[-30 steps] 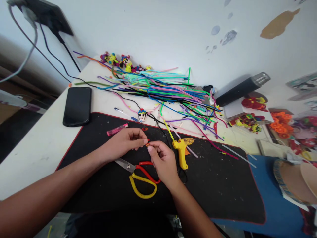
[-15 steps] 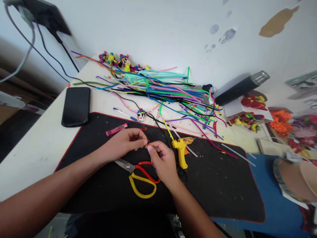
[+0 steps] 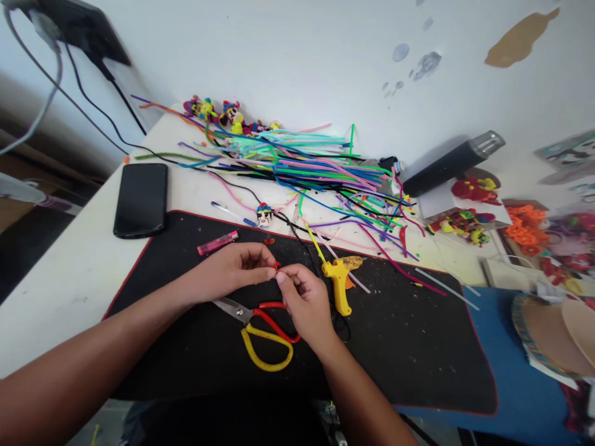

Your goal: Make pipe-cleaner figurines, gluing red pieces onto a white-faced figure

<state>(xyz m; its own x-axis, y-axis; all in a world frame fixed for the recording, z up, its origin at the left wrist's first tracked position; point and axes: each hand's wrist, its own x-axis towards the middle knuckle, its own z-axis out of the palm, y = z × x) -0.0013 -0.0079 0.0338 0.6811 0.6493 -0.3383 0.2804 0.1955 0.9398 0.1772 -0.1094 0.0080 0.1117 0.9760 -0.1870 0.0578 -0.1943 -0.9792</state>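
Over the black mat point(image 3: 418, 359), my left hand point(image 3: 232, 269) and my right hand point(image 3: 307, 303) meet fingertip to fingertip. Both pinch a tiny red and orange piece point(image 3: 277, 268) between thumb and fingers. Red and yellow scissors point(image 3: 263, 331) lie on the mat just below the hands, partly hidden by my right hand. A yellow glue gun point(image 3: 341, 279) rests right of my right hand. A pink lighter point(image 3: 217, 242) lies above my left hand.
A heap of coloured pipe cleaners point(image 3: 316, 173) covers the table's far side, with small figures point(image 3: 218, 113) behind it and one small head figure point(image 3: 264, 214) near the mat. A black phone point(image 3: 141, 199) lies at left, a dark bottle point(image 3: 453, 165) at right. Craft items crowd the right edge.
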